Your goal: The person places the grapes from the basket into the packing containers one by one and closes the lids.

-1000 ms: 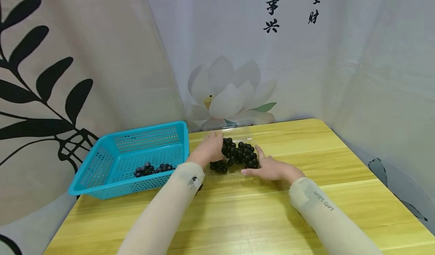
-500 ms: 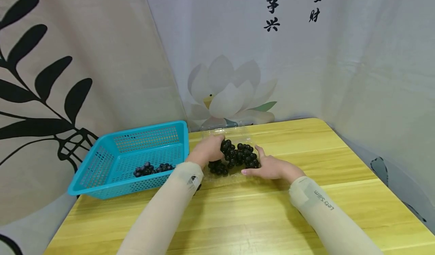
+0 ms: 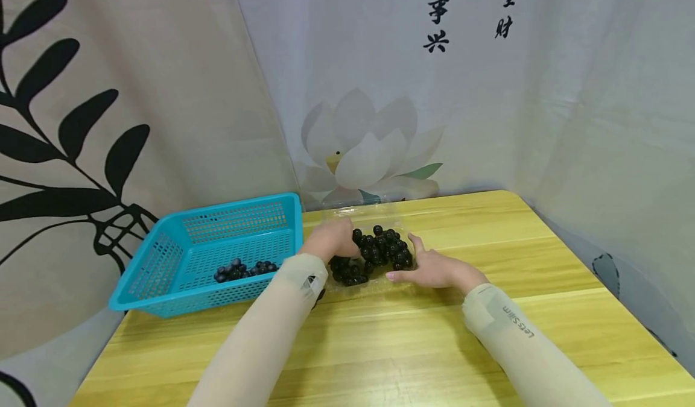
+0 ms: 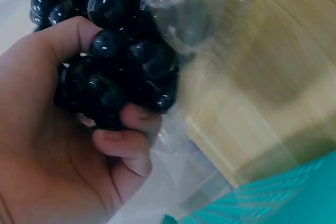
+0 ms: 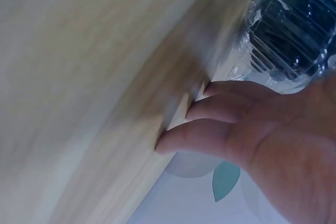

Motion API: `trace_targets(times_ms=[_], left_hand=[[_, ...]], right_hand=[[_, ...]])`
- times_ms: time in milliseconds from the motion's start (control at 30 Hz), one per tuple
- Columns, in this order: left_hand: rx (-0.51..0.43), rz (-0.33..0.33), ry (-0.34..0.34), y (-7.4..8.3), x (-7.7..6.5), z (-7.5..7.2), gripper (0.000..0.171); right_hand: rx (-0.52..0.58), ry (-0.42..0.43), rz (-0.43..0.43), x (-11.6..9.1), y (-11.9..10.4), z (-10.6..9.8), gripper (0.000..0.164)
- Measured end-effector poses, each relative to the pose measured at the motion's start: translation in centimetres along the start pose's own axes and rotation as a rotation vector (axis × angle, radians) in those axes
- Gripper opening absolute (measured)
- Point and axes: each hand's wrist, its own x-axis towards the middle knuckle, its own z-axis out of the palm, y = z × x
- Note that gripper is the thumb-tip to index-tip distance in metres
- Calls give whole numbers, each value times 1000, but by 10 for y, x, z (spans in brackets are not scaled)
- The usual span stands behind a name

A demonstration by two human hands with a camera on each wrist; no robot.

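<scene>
Dark, glossy grapes (image 3: 382,249) lie in a clear plastic box (image 3: 374,216) on the table. My left hand (image 3: 332,239) reaches into the box's left side. In the left wrist view, its thumb and curled fingers grip a bunch of grapes (image 4: 118,51), with clear plastic beside it. My right hand (image 3: 434,267) is at the box's right side, thumb and index finger spread. The right wrist view has its fingers (image 5: 194,139) stretched out, tips on the tabletop, next to the ribbed wall of the box (image 5: 294,35).
A blue perforated basket (image 3: 233,238) stands on the table to the left, with several dark grapes (image 3: 244,270) at its near side. The wooden table (image 3: 391,347) ends at a printed curtain (image 3: 478,123) behind.
My left hand has shifted slightly down and left, and the grapes under it have turned and shifted toward the near side of the box. My right hand stays in place.
</scene>
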Motion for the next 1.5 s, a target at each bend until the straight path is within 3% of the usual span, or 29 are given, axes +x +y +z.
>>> trace_targets(times_ms=[100, 167, 233, 333, 367, 500, 567, 700, 867, 1033, 1200, 1500], left_hand=[[-15, -50, -14, 2, 0, 3, 41], [-19, -72, -4, 4, -2, 5, 18], [-14, -81, 19, 7, -4, 5, 29], [27, -92, 47, 15, -12, -1, 10], [57, -97, 45, 19, -14, -4, 20], [193, -92, 29, 36, -22, -15, 93], [224, -66, 20, 43, -24, -17, 111], [207, -2, 15, 49, -22, -12, 107], [167, 20, 0, 41, -11, 1, 106], [156, 11, -12, 34, -10, 7, 107], [146, -7, -25, 35, -17, 5, 105], [142, -38, -49, 40, -13, 11, 104]], right_hand=[[12, -5, 4, 0, 0, 0, 131], [18, -8, 6, -1, 0, 0, 132], [24, -7, 4, -1, -1, 0, 132], [26, -5, 3, 0, -2, -1, 133], [23, -3, 2, 0, -2, -1, 133], [12, 0, 7, 0, -2, -2, 132], [9, 1, 9, 1, -1, -2, 133], [8, 2, 12, 1, -1, -1, 133], [15, 4, 13, 1, 0, 3, 132], [7, 2, 5, 2, -3, 5, 134], [11, 15, 2, 2, -5, 5, 133], [32, 18, -2, 3, -3, 2, 136]])
